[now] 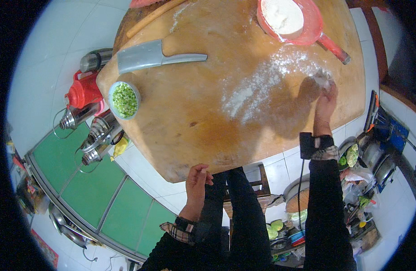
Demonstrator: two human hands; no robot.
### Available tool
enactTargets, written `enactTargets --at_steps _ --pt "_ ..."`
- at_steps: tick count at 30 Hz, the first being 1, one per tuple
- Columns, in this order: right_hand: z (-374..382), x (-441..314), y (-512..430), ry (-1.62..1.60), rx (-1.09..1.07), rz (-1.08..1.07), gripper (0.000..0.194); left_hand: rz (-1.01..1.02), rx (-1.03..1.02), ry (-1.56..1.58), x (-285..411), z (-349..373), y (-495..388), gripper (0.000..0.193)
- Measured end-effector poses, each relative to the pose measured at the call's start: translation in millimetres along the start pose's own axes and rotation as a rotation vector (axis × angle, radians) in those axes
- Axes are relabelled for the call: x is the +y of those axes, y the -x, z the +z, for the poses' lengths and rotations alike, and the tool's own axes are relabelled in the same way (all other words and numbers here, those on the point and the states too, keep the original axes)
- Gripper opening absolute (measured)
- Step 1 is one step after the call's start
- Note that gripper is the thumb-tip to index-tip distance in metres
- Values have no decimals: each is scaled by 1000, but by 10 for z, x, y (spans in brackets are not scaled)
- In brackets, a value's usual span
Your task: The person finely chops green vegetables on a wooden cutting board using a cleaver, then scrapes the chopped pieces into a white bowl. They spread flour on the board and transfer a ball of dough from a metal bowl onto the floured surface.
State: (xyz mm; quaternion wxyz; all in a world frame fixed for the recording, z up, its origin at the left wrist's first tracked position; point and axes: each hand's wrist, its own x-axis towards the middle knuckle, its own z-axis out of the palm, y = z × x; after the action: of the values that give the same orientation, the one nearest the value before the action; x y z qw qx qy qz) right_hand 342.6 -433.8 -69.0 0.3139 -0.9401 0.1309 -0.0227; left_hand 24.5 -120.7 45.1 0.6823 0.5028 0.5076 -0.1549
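Note:
Scattered white flour (248, 96) runs in a broad streak across the wooden board (180, 142). At its right end is my right hand (324, 103), fingers blurred and whitened with flour; whether they still hold any cannot be made out. My left hand (197, 181) rests near the board's front edge, fingers loosely curled and apart, with nothing seen in it. Beyond my right hand, a red plastic ladle (314, 25) holds more flour (282, 17). A cleaver (142, 56) lies at the left, above a bowl of chopped green onion (124, 100).
A wooden rolling pin (153, 18) lies at the far left of the board. Several vacuum flasks and a red jug (82, 89) stand beyond the left edge, near a green-topped surface (92, 200). Vegetables and pans (373, 162) lie at the lower right. A cable (300, 193) hangs from my right wrist.

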Motion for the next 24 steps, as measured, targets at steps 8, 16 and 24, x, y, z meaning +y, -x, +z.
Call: enactTargets --at_steps 8,16,24 --pt "1074 -747 740 368 -396 -605 62 -1 -27 -61 -113 67 -4 19" --pt "286 -121 1038 380 -644 -849 67 6 -84 -100 -24 82 16 22" --pt "989 -516 218 426 -245 -493 78 -61 -57 -113 -264 38 54 21"
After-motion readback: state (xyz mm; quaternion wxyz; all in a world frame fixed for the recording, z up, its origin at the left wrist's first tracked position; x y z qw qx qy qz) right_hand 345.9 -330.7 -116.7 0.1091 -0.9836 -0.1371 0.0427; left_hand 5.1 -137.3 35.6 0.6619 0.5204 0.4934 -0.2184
